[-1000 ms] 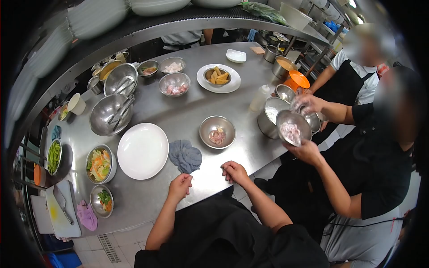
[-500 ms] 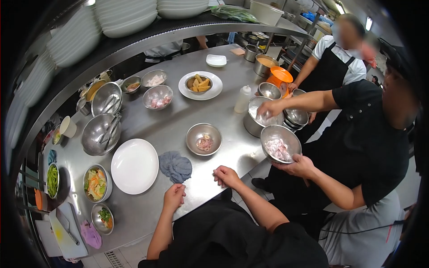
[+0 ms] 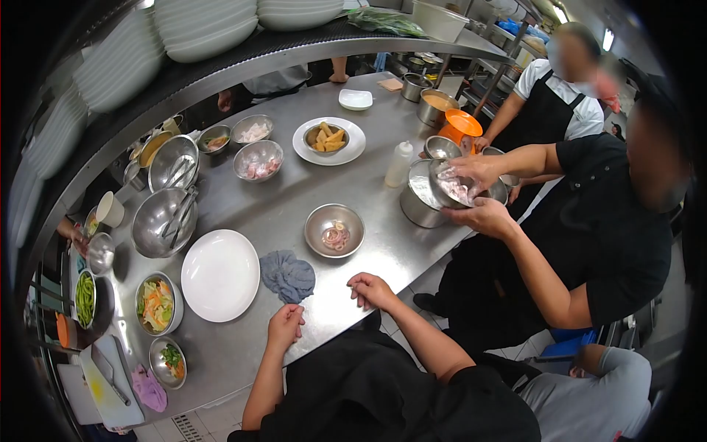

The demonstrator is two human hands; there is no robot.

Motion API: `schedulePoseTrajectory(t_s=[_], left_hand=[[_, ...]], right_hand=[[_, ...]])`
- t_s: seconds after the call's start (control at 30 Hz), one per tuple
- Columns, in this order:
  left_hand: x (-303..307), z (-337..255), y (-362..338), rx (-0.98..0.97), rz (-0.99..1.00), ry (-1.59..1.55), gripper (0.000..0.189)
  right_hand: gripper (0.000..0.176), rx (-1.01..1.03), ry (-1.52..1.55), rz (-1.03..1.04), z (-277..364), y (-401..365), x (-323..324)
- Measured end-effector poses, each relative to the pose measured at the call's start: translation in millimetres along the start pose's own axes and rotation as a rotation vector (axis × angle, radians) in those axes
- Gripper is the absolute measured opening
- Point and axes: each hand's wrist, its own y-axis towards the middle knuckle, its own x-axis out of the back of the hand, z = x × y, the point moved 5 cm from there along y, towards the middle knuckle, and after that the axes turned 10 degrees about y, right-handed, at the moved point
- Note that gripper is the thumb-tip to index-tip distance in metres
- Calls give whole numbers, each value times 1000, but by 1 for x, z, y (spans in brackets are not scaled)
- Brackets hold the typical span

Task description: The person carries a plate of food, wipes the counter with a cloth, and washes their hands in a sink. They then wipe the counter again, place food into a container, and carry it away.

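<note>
My left hand [image 3: 286, 325] rests at the near edge of the steel table [image 3: 324, 295], its fingers curled in with nothing in them. Just beyond it lies a crumpled blue-grey cloth [image 3: 288, 275]. To the right, my right hand [image 3: 372, 291] also rests on the edge, fingers loosely curled and holding nothing. Ahead of both hands stands a metal bowl [image 3: 315, 221] with sliced onion rings [image 3: 336, 236] in it. A large white plate [image 3: 220, 276] sits to the left of the cloth.
At right a co-worker's hands [image 3: 482, 210] tilt a bowl of floured pieces over a steel pot [image 3: 421, 206]. A squeeze bottle [image 3: 399, 163] stands beside it. Bowls of vegetables [image 3: 156, 306], tongs in a bowl [image 3: 158, 225] and a knife [image 3: 112, 377] are at left. Stacked plates [image 3: 206, 29] sit above.
The co-worker has brought the bowl up over the pot, one hand now in it. At far left another person's hand and a small metal bowl have appeared. My hands have stayed put.
</note>
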Motion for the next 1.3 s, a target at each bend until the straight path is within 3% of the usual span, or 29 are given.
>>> schedulePoseTrajectory(t_s=[0.57,0.63,0.87,0.97,1.1,1.2,1.27,1.3], left_hand=[[4,0,-2,47,-73,1,20],[3,2,-4,-21,-108,41,20],[16,-15,-44,19,-202,-123,16],[72,-41,-78,-41,-377,-146,14],[202,-86,-115,-196,-788,-139,13],[321,-81,-116,-324,-1093,-92,20],[392,-72,-111,-267,-1261,-35,27],[424,-61,-101,-267,-1244,-30,27]], right_hand=[[21,-91,-70,60,0,6,-7],[23,-146,-124,126,7,5,-18],[28,-225,-157,554,15,10,-85],[28,-258,-173,597,-1,19,-100],[27,-241,-172,530,-2,21,-101],[26,-253,-92,468,2,21,-99],[26,-242,-74,407,5,23,-100],[26,-243,-67,360,6,23,-102]])
